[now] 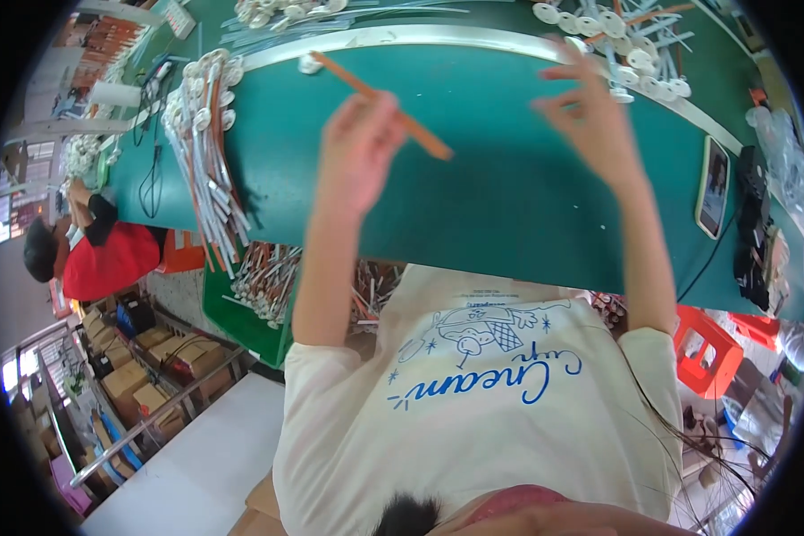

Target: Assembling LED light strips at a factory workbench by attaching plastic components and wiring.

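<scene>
The left hand's (355,143) fingers are pinching an orange strip (426,138), its long axis slanting, left end toward the white edging (402,36), while the right hand (591,125) is hovering empty, fingers parted.

Our table (491,223), left to right
To our left, a bundle of sticks (210,170) overhangs its near edge above a crate (219,308); far right, a second bundle (639,58) lies across the back rail (438,34); nearer us, right, a phone (713,188).

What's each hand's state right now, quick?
Left hand: closed, holding an orange-brown strip.
Right hand: open, fingers spread, motion-blurred; whether it touches the white-disc pieces can't be told.
</scene>
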The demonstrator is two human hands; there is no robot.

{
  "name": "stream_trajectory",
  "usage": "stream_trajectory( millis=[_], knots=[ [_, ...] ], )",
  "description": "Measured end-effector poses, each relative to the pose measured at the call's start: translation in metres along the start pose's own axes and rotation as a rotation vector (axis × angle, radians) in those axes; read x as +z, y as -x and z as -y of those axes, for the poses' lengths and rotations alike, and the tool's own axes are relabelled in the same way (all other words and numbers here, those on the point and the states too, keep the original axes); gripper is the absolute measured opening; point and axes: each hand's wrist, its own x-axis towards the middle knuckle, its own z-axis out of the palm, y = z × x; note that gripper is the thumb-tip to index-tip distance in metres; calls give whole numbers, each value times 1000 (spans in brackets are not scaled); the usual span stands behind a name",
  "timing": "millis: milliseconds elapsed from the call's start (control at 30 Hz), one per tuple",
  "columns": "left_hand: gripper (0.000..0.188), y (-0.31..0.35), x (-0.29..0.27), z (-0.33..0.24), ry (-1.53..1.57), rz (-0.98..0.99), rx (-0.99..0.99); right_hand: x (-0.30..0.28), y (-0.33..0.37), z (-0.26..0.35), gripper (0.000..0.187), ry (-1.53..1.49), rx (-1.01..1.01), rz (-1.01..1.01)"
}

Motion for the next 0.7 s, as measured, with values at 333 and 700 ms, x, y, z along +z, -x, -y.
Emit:
stream_trajectory(
  millis=[333, 700],
  knots=[
    [19, 61, 139, 69, -127, 642, 121, 42, 8, -17, 27, -338, 0, -260],
    [39, -32, 99, 122, -1211, 478, 763, -28, 50, -41, 47, -549, 257, -173]
  ],
)
